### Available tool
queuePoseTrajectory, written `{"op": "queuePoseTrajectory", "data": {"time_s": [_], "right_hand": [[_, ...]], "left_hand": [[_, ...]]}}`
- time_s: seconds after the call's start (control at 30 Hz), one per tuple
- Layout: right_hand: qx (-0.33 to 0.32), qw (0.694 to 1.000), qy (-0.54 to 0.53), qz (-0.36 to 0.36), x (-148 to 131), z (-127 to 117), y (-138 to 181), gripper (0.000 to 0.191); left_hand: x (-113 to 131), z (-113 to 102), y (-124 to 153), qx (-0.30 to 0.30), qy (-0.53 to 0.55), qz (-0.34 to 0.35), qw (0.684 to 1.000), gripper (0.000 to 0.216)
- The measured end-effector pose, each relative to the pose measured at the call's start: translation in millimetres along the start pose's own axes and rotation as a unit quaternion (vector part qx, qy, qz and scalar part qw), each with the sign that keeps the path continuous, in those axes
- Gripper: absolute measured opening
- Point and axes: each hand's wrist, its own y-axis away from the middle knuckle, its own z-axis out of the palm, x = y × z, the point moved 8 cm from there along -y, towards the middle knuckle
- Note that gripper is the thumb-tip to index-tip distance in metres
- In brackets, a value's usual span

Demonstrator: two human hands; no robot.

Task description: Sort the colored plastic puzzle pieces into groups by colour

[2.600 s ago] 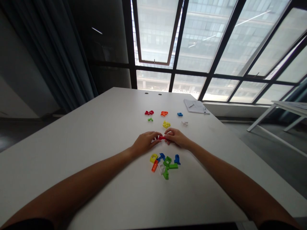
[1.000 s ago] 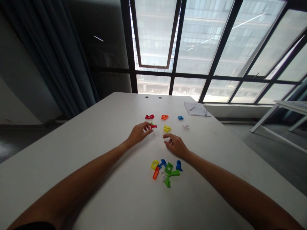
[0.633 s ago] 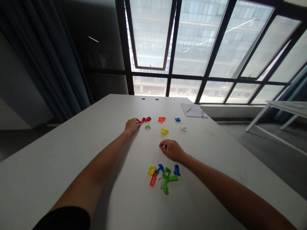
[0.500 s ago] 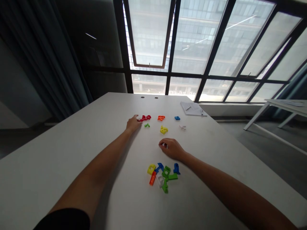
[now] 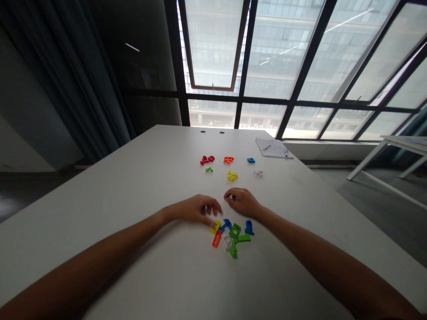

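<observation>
We've left hand (image 5: pixel 199 208) open, thumb over yellow piece (image 5: pixel 217 227), contact unclear; right hand (image 5: pixel 244 202) curled above worktop (image 5: pixel 293 200), can't tell if closed.

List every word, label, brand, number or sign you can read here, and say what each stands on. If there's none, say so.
Readable text: none.
Papers: any writing is too small and blurred to read.
Near plastic pieces: no lettering can be made out.
Far plastic pieces: too small to tell.
</observation>
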Motion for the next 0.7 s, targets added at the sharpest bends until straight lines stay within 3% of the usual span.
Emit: {"op": "queuePoseTrajectory", "data": {"time_s": [0.07, 0.13, 0.27, 0.4, 0.5, 0.7], "right_hand": [[0.000, 1.000, 0.000, 0.003, 0, 0, 0, 0.013], [0.000, 1.000, 0.001, 0.002, -1, 0, 0, 0.013], [0.003, 1.000, -0.013, -0.006, -3, -2, 1, 0.017], [0.017, 0.999, -0.046, -0.016, -3, -4, 3, 0.036], [0.038, 0.997, -0.059, -0.029, -1, -6, 5, 0.040], [0.062, 0.995, -0.051, -0.054, -5, -10, 8, 0.030]], "left_hand": [[16, 7, 3, -0.033, -0.027, 0.033, 0.999, 0.050], [17, 7, 2, -0.029, -0.062, 0.034, 0.997, 0.046], [-2, -7, -8, 0.090, -0.083, -0.017, 0.992, 0.038], [-13, -21, -19, 0.218, -0.099, -0.027, 0.970, 0.032], [-16, -20, -27, 0.255, -0.099, -0.020, 0.962, 0.032], [-19, -14, -27, 0.282, -0.064, -0.022, 0.957, 0.035]]}}
